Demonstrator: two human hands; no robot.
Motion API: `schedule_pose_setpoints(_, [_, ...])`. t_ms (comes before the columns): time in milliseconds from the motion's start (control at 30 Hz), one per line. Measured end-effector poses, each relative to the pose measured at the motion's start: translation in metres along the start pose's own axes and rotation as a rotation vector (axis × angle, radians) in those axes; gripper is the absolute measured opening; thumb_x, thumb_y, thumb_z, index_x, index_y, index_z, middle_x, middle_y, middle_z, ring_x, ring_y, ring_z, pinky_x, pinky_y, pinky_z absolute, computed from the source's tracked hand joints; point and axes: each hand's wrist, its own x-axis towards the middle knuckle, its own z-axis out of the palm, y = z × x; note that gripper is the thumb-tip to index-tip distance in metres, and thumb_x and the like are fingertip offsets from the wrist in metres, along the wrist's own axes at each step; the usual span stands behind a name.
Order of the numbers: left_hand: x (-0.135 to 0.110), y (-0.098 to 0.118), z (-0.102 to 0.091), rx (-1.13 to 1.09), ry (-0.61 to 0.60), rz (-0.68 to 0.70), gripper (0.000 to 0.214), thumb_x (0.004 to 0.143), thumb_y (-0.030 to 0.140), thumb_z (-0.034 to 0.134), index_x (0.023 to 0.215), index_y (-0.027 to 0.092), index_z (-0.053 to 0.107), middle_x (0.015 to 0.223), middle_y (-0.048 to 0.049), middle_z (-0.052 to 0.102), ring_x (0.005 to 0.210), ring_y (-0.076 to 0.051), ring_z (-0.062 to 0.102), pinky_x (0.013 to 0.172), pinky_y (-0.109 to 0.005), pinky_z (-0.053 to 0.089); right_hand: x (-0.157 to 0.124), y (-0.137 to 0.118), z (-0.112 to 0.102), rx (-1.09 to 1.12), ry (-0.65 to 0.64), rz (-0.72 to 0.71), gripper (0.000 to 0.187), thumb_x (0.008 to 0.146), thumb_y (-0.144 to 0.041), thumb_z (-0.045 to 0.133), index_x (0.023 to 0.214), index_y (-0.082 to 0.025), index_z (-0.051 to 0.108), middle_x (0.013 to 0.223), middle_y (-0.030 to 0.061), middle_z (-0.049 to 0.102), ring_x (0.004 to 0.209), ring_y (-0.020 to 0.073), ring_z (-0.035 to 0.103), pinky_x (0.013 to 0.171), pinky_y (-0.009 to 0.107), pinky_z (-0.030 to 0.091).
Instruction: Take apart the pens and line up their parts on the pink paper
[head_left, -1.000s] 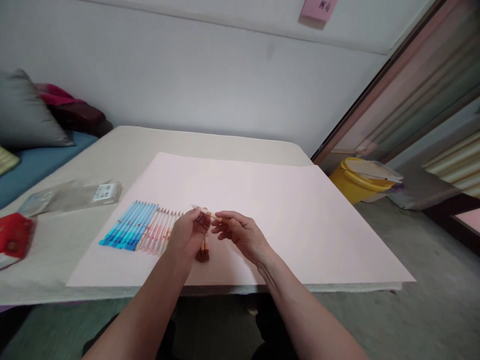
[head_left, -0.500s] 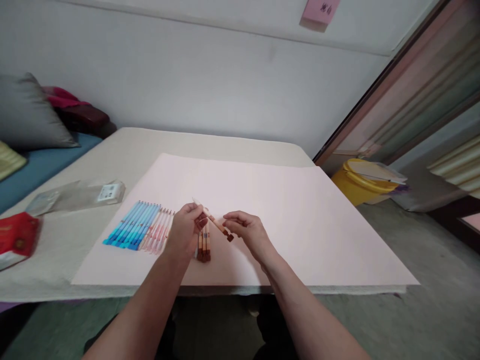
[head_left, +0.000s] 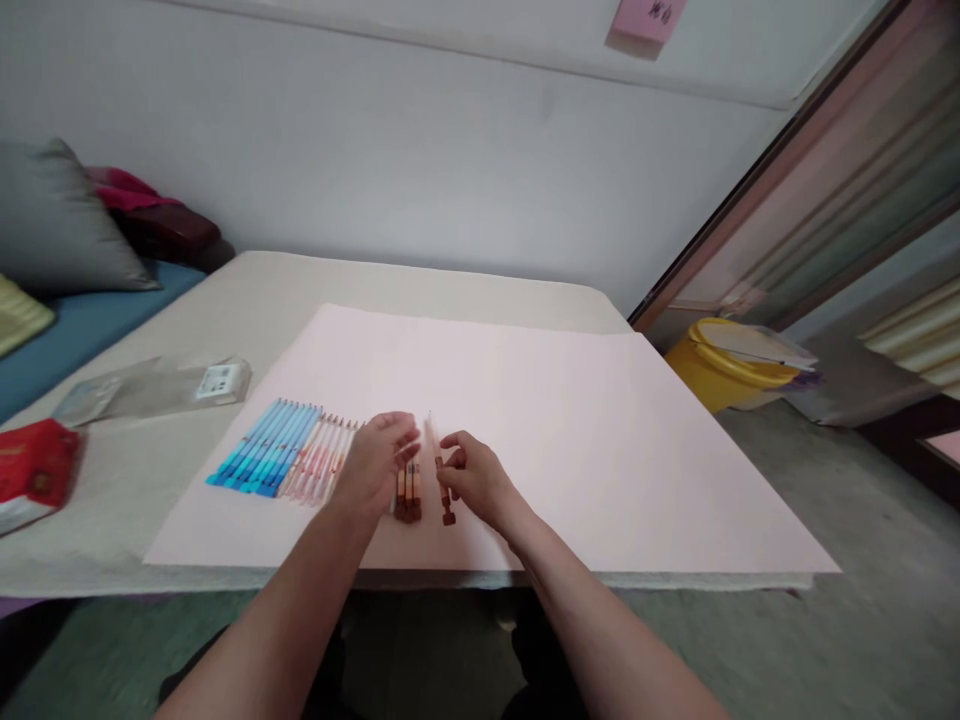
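My right hand (head_left: 478, 475) pinches a slim pen (head_left: 434, 447) with a white upper part and a brown decorated end. The pen stands nearly in line with the others, its brown end toward me. Just left of it, several brown-ended pens (head_left: 408, 492) lie side by side, partly hidden by my left hand (head_left: 373, 452). That hand hovers over them, fingers loosely bent and apart, holding nothing. Farther left lie a row of pink-and-white pens (head_left: 321, 455), partly covered by my left hand, and a row of blue pens (head_left: 268, 445).
A pink sheet (head_left: 570, 450) covers much of the cloth-topped table (head_left: 420, 285). On the left are a clear plastic sleeve (head_left: 161, 390) and a red packet (head_left: 36, 465). Beyond the table's right side stands a yellow bucket (head_left: 701, 370).
The pen has passed from my left hand to my right and swung from slanted to nearly straight. It is now lower, beside the brown pens. My left fingers have loosened.
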Motion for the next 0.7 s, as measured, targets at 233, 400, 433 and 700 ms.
schedule_pose_setpoints(233, [0.019, 0.027, -0.028, -0.141, 0.177, 0.117, 0.012, 0.067, 0.010, 0.066, 0.076, 0.013, 0.058, 0.078, -0.0058, 0.063, 0.070, -0.013, 0.062, 0.062, -0.023, 0.051, 0.007, 0.016, 0.006, -0.036, -0.007, 0.011, 0.025, 0.074, -0.017, 0.061, 0.097, -0.022, 0.053, 0.057, -0.0064, 0.055, 0.038, 0.0093, 0.049, 0.040, 0.022, 0.037])
schedule_pose_setpoints(400, [0.008, 0.023, -0.021, -0.044, 0.081, 0.089, 0.015, 0.065, 0.016, 0.070, 0.077, 0.012, 0.060, 0.082, -0.0073, 0.064, 0.073, -0.013, 0.061, 0.061, -0.021, 0.049, 0.011, 0.013, -0.003, -0.461, 0.123, -0.104, 0.023, 0.078, -0.027, 0.062, 0.100, -0.022, 0.057, 0.076, 0.0014, 0.064, 0.065, 0.0153, 0.058, 0.062, 0.029, 0.041])
schedule_pose_setpoints(433, [0.005, 0.023, -0.018, -0.014, 0.077, 0.101, 0.016, 0.065, 0.017, 0.071, 0.076, 0.013, 0.061, 0.083, -0.0072, 0.064, 0.073, -0.013, 0.061, 0.061, -0.021, 0.049, 0.010, 0.011, -0.008, -0.587, 0.143, -0.109, 0.021, 0.081, -0.027, 0.059, 0.101, -0.022, 0.057, 0.081, 0.0037, 0.065, 0.071, 0.0176, 0.059, 0.065, 0.030, 0.041])
schedule_pose_setpoints(700, [-0.010, -0.008, -0.001, 0.507, -0.135, 0.361, 0.005, 0.066, 0.018, 0.067, 0.069, 0.020, 0.065, 0.066, -0.0018, 0.061, 0.065, -0.016, 0.054, 0.065, -0.026, 0.044, 0.015, 0.033, -0.053, -1.257, 0.327, -0.046, 0.038, 0.092, -0.039, 0.041, 0.124, -0.020, 0.047, 0.131, 0.0134, 0.048, 0.121, 0.0284, 0.039, 0.094, 0.043, 0.031])
